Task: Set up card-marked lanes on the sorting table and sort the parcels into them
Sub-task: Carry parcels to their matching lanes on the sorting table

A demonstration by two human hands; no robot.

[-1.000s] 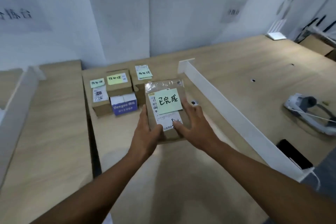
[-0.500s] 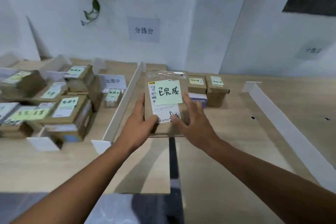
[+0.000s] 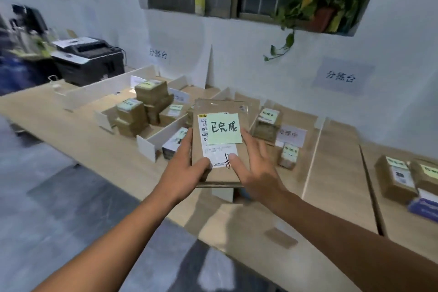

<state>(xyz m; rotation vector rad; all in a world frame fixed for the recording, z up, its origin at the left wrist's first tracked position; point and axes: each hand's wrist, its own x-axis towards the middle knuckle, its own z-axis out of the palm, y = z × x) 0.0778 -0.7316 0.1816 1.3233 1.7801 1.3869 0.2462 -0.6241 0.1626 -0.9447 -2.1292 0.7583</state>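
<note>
The flat cardboard parcel [image 3: 221, 176], green note [image 3: 224, 128] on top, is held above the table [image 3: 106, 149] edge. The left hand [image 3: 184, 168] at its 9 o'clock and the right hand [image 3: 258, 168] at 3 o'clock clasp its long sides, thumbs on top. It looks light, stiff and slightly slick, so the side edges suit the hold

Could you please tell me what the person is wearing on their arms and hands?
Nothing shows: the left hand and right hand are bare, with no gloves, rings or watch, and both forearms are uncovered, with no sleeve in view.
</note>
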